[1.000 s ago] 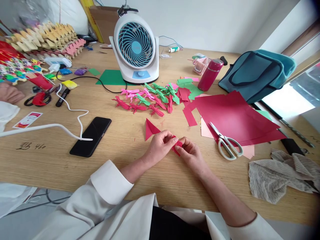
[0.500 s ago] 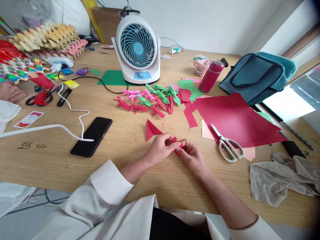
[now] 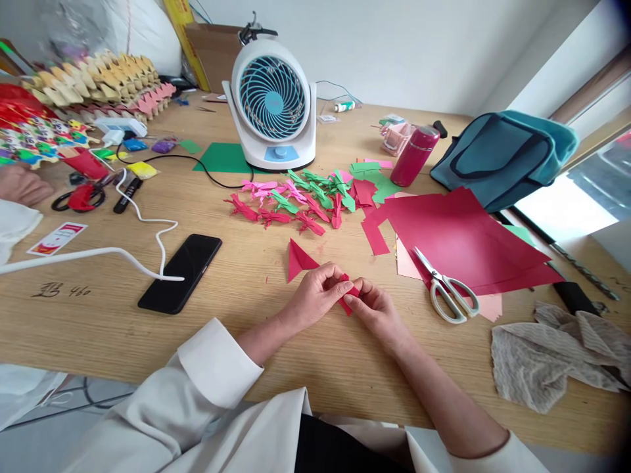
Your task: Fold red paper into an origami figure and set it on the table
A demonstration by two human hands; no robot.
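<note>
Between my two hands is a small piece of folded red paper (image 3: 346,305), its lower strip pointing down toward the table. My left hand (image 3: 315,293) pinches it from the left with thumb and fingers. From the right, my right hand (image 3: 375,307) grips the same piece, thumb on top. Much of the paper is hidden by the fingers. Just beyond my left hand lies a red folded paper triangle (image 3: 298,260). Farther back sits a group of folded paper figures (image 3: 310,225) in red, pink and green.
White-handled scissors (image 3: 446,292) lie on red paper sheets (image 3: 458,230) at right. A black phone (image 3: 180,273) with a white cable is at left. Behind stand a fan (image 3: 274,98), a red flask (image 3: 415,156) and a teal bag (image 3: 503,154). Another person's hand (image 3: 22,186) rests at far left.
Both hands stay in place, fingers shifting slightly on the red paper. Its lower strip now points more straight down. The whole view has moved a little.
</note>
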